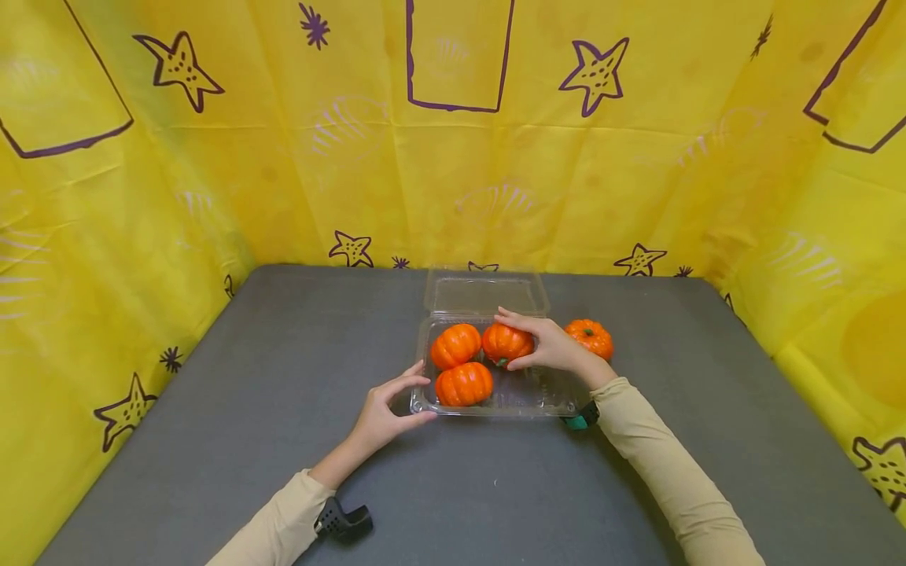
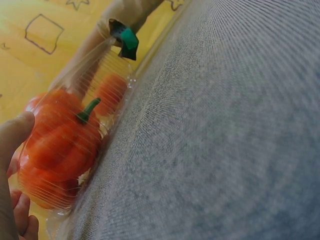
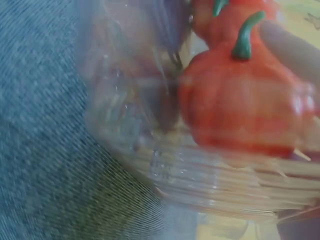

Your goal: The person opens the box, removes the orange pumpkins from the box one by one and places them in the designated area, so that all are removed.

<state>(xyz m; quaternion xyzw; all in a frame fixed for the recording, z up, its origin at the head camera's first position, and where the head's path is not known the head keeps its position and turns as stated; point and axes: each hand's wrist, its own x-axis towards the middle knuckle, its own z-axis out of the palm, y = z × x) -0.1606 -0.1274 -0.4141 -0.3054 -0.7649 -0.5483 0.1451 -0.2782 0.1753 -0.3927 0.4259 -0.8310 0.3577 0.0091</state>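
From the head, the right hand [image 1: 555,347] curls thumb and fingers round an orange pumpkin [image 1: 506,343] in the clear container [image 1: 524,395]; two pumpkins [image 1: 463,384] sit left of it, a fourth pumpkin [image 1: 593,338] right, on the counter [image 1: 318,338]. The left hand [image 1: 378,418], partly open, grips the container's left near corner. Left wrist: its thumb meets the wall. Right wrist: a finger lies beside a green stem [image 3: 243,42].

Head view bright, evenly lit; soft shadow on worktop [image 1: 311,330] beside right sleeve [image 1: 661,456]; small glints on pumpkin [image 1: 463,384] between left hand [image 1: 382,415] and right hand [image 1: 550,346]. Left wrist hazy, grainy. Right wrist motion-blurred, clear container [image 3: 170,167] smeared.
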